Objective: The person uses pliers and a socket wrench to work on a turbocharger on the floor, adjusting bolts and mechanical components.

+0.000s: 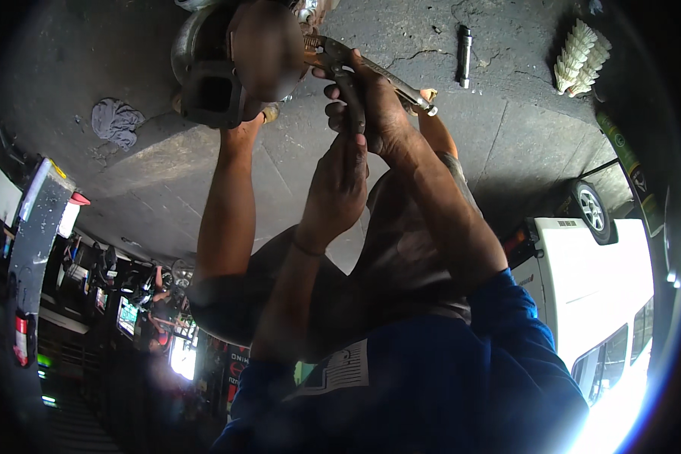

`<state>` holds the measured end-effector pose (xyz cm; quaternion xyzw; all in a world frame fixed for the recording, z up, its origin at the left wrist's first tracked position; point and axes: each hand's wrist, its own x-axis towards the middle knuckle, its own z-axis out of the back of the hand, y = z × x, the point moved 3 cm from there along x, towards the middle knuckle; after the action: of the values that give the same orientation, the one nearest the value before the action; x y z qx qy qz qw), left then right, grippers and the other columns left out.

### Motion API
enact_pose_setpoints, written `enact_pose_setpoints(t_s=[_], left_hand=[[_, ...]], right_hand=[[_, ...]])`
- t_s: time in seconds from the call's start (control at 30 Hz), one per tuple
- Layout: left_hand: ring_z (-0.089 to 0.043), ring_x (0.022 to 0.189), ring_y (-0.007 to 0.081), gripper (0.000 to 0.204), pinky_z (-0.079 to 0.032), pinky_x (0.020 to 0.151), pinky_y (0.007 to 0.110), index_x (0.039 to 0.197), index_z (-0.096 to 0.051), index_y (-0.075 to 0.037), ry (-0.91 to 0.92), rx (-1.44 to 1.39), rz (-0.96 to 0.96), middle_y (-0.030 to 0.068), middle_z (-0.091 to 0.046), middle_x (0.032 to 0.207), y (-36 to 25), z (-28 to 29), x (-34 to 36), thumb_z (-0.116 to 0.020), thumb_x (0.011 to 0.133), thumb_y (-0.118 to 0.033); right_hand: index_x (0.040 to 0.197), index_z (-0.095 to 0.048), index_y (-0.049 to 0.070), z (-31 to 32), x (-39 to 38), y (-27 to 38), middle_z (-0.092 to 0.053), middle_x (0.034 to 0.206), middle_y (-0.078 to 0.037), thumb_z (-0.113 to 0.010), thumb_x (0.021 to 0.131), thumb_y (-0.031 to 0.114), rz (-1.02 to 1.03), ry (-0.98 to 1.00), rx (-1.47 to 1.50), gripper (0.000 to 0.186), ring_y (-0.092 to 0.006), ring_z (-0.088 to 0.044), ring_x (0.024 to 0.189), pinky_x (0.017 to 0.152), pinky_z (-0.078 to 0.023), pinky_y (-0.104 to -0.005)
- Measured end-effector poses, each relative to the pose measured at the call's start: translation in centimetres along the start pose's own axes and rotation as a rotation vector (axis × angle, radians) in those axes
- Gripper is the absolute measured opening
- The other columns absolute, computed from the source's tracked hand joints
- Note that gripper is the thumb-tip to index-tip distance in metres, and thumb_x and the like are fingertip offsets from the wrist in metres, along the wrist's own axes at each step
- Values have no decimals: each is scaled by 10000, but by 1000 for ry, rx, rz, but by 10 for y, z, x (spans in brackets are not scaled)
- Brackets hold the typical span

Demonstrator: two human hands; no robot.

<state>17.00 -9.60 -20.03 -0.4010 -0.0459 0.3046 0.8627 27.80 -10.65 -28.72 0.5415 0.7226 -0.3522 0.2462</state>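
A pair of locking pliers (387, 75) reaches to a dark metal turbocharger housing (213, 115) with a square-holed flange. The jaws meet the housing's right side; what exactly they bite on is hard to make out. My right hand (378, 106) is closed around the pliers, its thumb along the upper handle and its fingers curled past the lower one. From below, my left hand (336, 186) grips the end of the lower handle, its fingers close together. A blurred round brownish part (267, 51) covers the middle of the housing.
Beyond my right hand, a metal bar-shaped tool (465, 57) lies on the floor, with whitish ridged pieces (581, 59) farther right. A crumpled grey rag (116, 122) is at the left. My bare legs flank the work. A white vehicle (594, 280) stands at the right.
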Motion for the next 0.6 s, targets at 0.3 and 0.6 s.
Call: enact_pose_setpoints(t_s=[0.3, 0.6], left_hand=[[-327, 502, 81, 327, -345, 421, 283, 910, -475, -158, -18, -1335, 1100, -51, -344, 681, -41, 0, 16, -405, 1122, -398], [-403, 548, 103, 346, -403, 518, 296, 899, -470, -147, -48, -1352, 1144, -29, -397, 708, -46, -7, 24, -394, 1116, -406]], right_hand=[[1389, -608, 19, 40, -121, 68, -748, 1067, -171, -704, 940, 534, 191, -319, -1632, 690, -221, -743, 888, 852, -594, -339], [1109, -556, -3, 27, -45, 62, -720, 898, -253, -572, 1003, 266, 237, -461, -2010, 289, -447, -727, 860, 762, -585, -538]])
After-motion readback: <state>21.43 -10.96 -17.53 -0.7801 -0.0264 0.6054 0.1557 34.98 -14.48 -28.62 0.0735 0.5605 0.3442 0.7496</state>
